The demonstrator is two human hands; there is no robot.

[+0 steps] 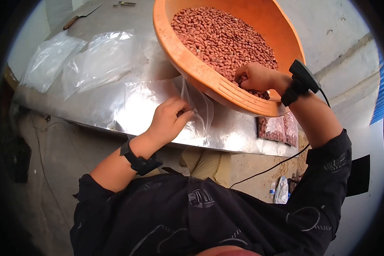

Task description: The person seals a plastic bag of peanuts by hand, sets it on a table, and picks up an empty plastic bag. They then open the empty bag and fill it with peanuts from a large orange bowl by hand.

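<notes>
A large orange basin (pixel 175 51) stands tilted on the metal table and holds many reddish-brown nuts (pixel 222 38). Inside its near right edge, my right hand (pixel 258 79) is curled among the nuts, its fingers bent; what it grips is hidden. My left hand (pixel 170 119) pinches a clear plastic bag (pixel 196 115) over the table's near edge, left of the basin. Two filled bags of nuts (pixel 272 128) lie under the basin's right side.
Flat clear plastic bags (pixel 102 57) lie on the metal table (pixel 89 109) at the left. Behind them are a wooden-handled knife (pixel 74 20) and a small metal tool (pixel 124 4). A black cable (pixel 281 163) hangs at the right. A bottle (pixel 272 189) stands on the floor.
</notes>
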